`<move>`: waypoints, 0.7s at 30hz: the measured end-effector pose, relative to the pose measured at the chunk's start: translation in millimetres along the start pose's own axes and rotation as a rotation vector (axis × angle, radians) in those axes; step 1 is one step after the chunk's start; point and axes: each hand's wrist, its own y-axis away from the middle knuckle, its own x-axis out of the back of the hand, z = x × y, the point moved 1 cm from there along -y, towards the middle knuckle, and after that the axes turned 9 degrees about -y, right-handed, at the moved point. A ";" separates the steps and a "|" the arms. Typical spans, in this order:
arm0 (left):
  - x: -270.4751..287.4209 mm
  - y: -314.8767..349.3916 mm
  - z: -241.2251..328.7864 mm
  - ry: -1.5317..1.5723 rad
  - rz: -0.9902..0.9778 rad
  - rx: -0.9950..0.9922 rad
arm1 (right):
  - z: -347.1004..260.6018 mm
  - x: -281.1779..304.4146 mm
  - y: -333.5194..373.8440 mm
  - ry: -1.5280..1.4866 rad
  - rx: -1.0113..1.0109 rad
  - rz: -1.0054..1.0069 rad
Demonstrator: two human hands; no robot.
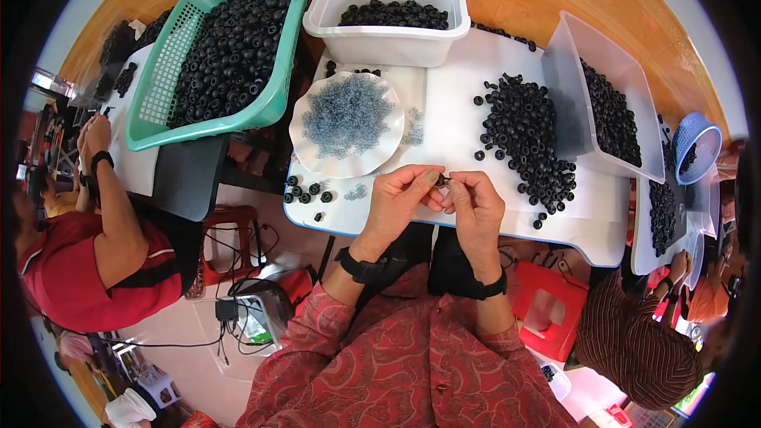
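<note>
**A:** What can't you make out down there?

**B:** Mostly the small black ring [441, 180] you have pinched between your hands. Your left hand [399, 196] and right hand [473, 204] meet at the fingertips in the middle of the frame, both closed on it, and your fingers cover nearly all of it. I cannot tell whether anything else is held with it. Your forearms hide the near edge of the desk [452, 123] below them.

**A:** And the edges, the free room?

**B:** Bare white desk lies just above your hands, between the scalloped plate [346, 124] of small clear pieces at centre left and the loose pile of black rings [527, 143] at centre right. The clear tub [606, 103] on the right is tipped toward that pile; its far end runs into the fisheye rim. The green basket [222, 47] at upper left overhangs the desk's left side.

**A:** Counts?

**B:** Two hands of yours, one plate, one white tub [388, 12] at top centre, one green basket, one clear tub, one small blue basket [697, 143] at far right. About eight stray rings [307, 190] lie left of your left hand. The piled rings are too many to count. Two other people are cut off at the lower left and lower right.
</note>
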 end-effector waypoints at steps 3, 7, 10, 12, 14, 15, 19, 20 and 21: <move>-0.9 0.5 0.6 0.022 -0.026 0.015 | -0.5 2.6 -0.3 0.023 -0.018 0.008; -0.5 2.0 -1.0 0.053 -0.030 0.018 | -0.9 1.8 0.1 0.007 -0.038 0.007; 0.5 2.3 -0.4 0.017 -0.041 0.014 | -1.2 0.6 0.9 0.013 -0.064 0.008; 1.1 2.4 0.1 -0.033 -0.045 0.005 | -1.5 1.0 1.3 0.036 -0.063 0.004; 2.6 2.8 -0.1 -0.056 -0.050 0.001 | -2.5 0.1 1.3 0.039 -0.044 -0.010; 3.8 3.1 -1.2 -0.053 -0.054 0.003 | -2.7 -0.3 1.4 0.041 -0.035 -0.018; 5.8 6.0 1.9 -0.062 -0.069 -0.017 | -2.5 -0.7 1.8 0.004 -0.049 -0.025; 5.1 7.0 3.1 -0.063 -0.073 -0.033 | -3.6 0.1 0.9 -0.014 -0.052 -0.024; 4.3 8.0 4.2 -0.064 -0.077 -0.049 | -4.2 0.9 0.5 -0.032 -0.055 -0.023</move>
